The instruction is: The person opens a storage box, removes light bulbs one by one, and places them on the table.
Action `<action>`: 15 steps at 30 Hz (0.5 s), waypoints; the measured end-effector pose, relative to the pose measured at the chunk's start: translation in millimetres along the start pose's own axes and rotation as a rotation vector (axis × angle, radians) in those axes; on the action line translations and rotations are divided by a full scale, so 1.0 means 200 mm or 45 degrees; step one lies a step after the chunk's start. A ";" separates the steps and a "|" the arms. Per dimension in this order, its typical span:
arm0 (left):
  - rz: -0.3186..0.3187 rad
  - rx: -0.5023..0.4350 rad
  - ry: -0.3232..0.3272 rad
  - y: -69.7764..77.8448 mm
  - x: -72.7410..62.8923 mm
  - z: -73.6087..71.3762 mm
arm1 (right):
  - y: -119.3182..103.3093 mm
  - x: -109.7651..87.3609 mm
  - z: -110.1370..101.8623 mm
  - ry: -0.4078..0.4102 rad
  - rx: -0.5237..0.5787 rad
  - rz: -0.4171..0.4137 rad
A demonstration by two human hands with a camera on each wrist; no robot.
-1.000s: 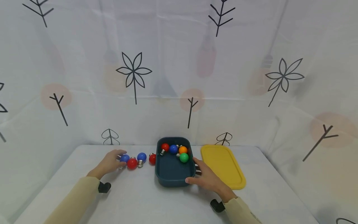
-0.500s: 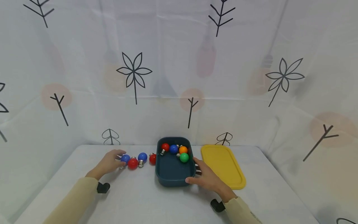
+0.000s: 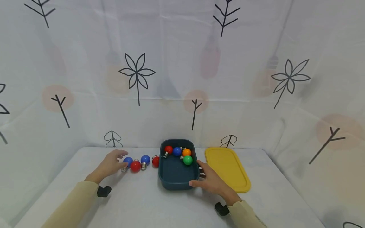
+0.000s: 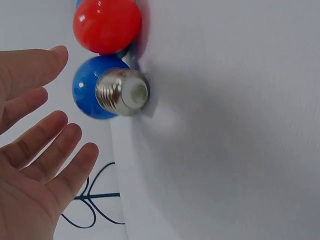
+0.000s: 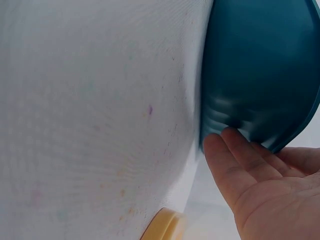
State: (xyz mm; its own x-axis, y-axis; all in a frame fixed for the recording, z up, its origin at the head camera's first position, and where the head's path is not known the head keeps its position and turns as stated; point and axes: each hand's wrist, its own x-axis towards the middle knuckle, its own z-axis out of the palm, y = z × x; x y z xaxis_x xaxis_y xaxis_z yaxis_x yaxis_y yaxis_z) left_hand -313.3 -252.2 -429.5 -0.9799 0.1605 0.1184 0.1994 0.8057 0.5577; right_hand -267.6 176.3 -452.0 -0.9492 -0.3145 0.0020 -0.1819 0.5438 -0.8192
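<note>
My left hand [image 3: 109,164] is spread beside a blue light bulb [image 3: 128,161] at the left end of a row of bulbs. In the left wrist view a gap shows between the fingers and that bulb [image 4: 90,87], whose metal screw base faces the camera. A red bulb [image 3: 135,166] lies right against it, then another blue bulb [image 3: 145,159] and a red one [image 3: 156,161] by the box. With relaxed fingers my right hand [image 3: 209,180] touches the right side of the dark teal box [image 3: 176,186]. Inside the box are red, blue, orange [image 3: 186,152] and green [image 3: 187,160] bulbs.
A yellow lid [image 3: 228,171] lies flat on the white tabletop [image 3: 137,202], just right of the box and behind my right hand. A patterned white cloth [image 3: 171,117] hangs at the table's back edge.
My left hand has drawn slightly back and left, away from the blue bulb, and its fingers have spread wider. The blue bulb stays on the table. The right hand and box have not moved.
</note>
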 end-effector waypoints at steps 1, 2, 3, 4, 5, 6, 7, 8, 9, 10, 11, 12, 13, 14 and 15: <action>0.014 0.006 0.009 0.01 0.00 0.00 | 0.00 0.00 0.00 0.002 -0.004 0.001; 0.028 0.012 0.021 0.02 0.00 0.01 | 0.00 0.00 0.00 0.005 -0.003 0.002; 0.045 0.020 0.029 0.03 0.00 0.01 | 0.00 0.00 0.00 0.007 -0.004 0.005; 0.055 0.023 0.037 0.04 0.00 0.02 | 0.00 0.00 -0.01 0.008 -0.005 0.006; 0.066 0.026 0.044 0.05 0.00 0.03 | 0.00 0.00 -0.01 0.008 -0.004 0.008; 0.075 0.035 0.052 0.07 0.00 0.04 | 0.00 0.00 -0.01 0.007 0.003 0.006; 0.084 0.040 0.057 0.08 0.00 0.04 | 0.00 0.00 -0.01 0.005 0.008 0.005; 0.091 0.043 0.060 0.10 0.00 0.05 | 0.00 0.00 -0.01 0.001 0.014 0.005; 0.100 0.042 0.063 0.11 0.00 0.06 | 0.00 0.00 -0.01 -0.003 0.016 0.004; 0.115 0.039 0.068 0.13 -0.01 0.06 | 0.00 0.00 -0.01 -0.004 0.020 0.002; 0.129 0.035 0.070 0.15 -0.01 0.07 | 0.00 0.00 -0.01 -0.005 0.024 0.001; 0.146 0.032 0.072 0.17 -0.01 0.08 | 0.00 0.00 -0.01 -0.006 0.027 0.000; 0.162 0.023 0.074 0.18 -0.01 0.08 | -0.01 -0.01 -0.01 -0.006 0.028 0.001; 0.180 0.017 0.078 0.20 -0.01 0.09 | -0.01 -0.01 -0.01 -0.005 0.031 0.002; 0.200 0.010 0.083 0.22 -0.01 0.10 | -0.01 -0.01 -0.01 -0.003 0.034 0.003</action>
State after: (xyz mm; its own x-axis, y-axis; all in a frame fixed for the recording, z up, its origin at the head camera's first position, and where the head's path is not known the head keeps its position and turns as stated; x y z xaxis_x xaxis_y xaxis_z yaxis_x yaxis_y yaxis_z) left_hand -303.8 -206.1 -422.2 -0.9342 0.2475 0.2571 0.3497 0.7780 0.5220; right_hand -266.0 176.8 -449.5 -0.9491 -0.3149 -0.0011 -0.1727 0.5234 -0.8344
